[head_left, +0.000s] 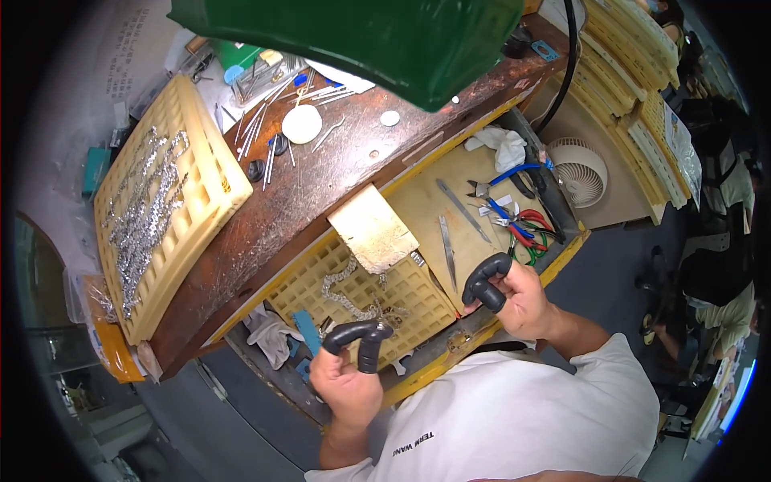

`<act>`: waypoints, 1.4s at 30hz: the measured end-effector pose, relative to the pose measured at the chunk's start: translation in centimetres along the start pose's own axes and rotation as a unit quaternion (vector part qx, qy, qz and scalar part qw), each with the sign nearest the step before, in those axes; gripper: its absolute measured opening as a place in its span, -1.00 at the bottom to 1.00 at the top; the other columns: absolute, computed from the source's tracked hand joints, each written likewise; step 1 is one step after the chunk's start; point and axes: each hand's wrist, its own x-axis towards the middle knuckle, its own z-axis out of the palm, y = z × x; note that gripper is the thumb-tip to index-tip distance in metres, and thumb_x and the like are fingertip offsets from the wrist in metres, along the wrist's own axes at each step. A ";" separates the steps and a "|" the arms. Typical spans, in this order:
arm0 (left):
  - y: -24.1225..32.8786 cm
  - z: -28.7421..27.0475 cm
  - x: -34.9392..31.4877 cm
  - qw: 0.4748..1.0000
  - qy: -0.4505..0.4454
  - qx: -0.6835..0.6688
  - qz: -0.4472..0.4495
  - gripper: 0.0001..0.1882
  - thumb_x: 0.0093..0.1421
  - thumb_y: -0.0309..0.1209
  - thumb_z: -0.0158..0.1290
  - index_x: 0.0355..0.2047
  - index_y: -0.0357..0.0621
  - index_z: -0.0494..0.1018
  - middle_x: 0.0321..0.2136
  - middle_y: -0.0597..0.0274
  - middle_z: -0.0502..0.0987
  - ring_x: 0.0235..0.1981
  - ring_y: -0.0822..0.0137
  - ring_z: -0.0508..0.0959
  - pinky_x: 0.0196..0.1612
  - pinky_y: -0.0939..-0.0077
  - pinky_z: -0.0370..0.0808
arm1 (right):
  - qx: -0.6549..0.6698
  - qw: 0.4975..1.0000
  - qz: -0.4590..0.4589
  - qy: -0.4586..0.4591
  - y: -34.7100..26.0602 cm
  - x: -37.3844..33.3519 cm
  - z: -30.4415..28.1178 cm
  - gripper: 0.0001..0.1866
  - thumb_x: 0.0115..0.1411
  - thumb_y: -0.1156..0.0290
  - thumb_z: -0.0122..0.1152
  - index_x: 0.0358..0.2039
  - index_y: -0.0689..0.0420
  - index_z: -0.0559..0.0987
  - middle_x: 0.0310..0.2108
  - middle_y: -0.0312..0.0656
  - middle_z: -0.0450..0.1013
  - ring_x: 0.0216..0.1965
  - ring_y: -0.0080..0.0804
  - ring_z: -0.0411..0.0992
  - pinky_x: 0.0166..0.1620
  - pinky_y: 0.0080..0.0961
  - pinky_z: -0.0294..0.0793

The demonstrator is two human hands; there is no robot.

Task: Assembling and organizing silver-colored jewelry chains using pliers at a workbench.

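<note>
Black covers wrap the thumb and forefinger of both my hands. My left hand (pixel 349 386) is closed over the near left part of the drawer, thumb and forefinger curled together; what they pinch, if anything, cannot be made out. Just beyond its fingertips, a silver chain (pixel 341 296) lies in a curve on the yellow grid tray (pixel 426 309). To the right, my right hand (pixel 524 301) is closed in a similar pinch above the drawer's near edge, its contents too small to name. A pale worn wooden block (pixel 373 229) juts from the bench over the tray.
Pliers (pixel 514 173) and tweezers (pixel 447 253) lie in the open drawer's right side. On the scratched bench (pixel 321 181), a tilted yellow grid tray (pixel 217 189) carries many silver chains. A green lamp shade (pixel 353 40) hangs overhead. A white fan (pixel 577 170) stands right.
</note>
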 end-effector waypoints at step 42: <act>-1.5 -3.3 -2.0 0.952 0.030 -0.306 -0.006 -0.66 0.37 -0.44 -0.07 0.10 -0.35 0.30 0.10 -0.06 0.47 0.13 0.12 0.51 0.24 0.21 0.41 | 0.157 0.869 0.007 -0.469 -13.0 8.6 8.4 -0.76 0.35 0.56 0.04 0.01 0.30 0.43 -0.10 -0.17 0.50 -0.07 -0.53 0.41 -0.01 -0.53 0.45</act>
